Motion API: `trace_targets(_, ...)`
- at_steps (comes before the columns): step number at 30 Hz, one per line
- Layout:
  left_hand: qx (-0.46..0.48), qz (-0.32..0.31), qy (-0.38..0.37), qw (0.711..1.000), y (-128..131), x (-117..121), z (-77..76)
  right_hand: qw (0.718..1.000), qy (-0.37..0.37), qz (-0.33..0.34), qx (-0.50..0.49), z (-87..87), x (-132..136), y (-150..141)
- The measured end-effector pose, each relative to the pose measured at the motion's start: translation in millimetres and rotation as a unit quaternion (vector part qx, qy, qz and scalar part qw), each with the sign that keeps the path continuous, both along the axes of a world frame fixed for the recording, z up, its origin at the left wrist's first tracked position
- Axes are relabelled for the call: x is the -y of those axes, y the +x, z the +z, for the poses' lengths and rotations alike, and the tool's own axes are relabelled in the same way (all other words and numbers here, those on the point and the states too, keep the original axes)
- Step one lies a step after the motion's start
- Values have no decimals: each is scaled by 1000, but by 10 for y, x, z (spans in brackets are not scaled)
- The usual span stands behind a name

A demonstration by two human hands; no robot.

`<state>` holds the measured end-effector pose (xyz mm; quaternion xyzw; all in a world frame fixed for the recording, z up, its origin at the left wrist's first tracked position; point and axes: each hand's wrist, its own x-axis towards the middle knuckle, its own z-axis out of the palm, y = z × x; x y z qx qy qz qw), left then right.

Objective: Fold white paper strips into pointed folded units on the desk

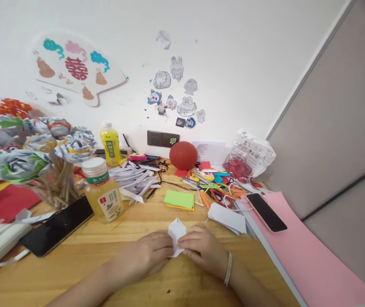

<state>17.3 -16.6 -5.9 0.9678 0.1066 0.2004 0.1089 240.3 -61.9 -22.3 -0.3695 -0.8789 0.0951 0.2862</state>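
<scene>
Two hands, left and right, pinch the folded white paper between them.

On my feed a red balloon sits near the wall, just beside a dark socket panel; to its right I see a printed sheet and a clear bag holding something red. A yellow bottle stands upright toward the back; nearer me, a white-capped bottle stands beside a dark phone, and paper flowers fill the left side. Past them, a red sheet lies flat; at the right, another phone rests on pink paper; above everything, I make out a fan-shaped cutout and small character stickers on the wall.
</scene>
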Motion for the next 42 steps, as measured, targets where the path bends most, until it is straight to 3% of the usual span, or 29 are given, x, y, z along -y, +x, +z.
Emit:
trace_targets(10,-20,10,-33,999,-23,-16,3,997,-28,33,61,-51,-50,75)
trace_targets(14,-6,5,-59,998,2,-17,23,998,-46,26,35,-33,-54,67)
trace_targets(24,80,93,-139,983,145,-11,-156,981,-150,-91,-78,4,-40,-76)
trace_targets(30,72,149,-181,969,195,-36,-187,976,-152,-131,-85,-21,-41,-113)
trace_targets(42,30,205,-152,966,267,12,-189,963,-130,-214,-97,-37,7,-209)
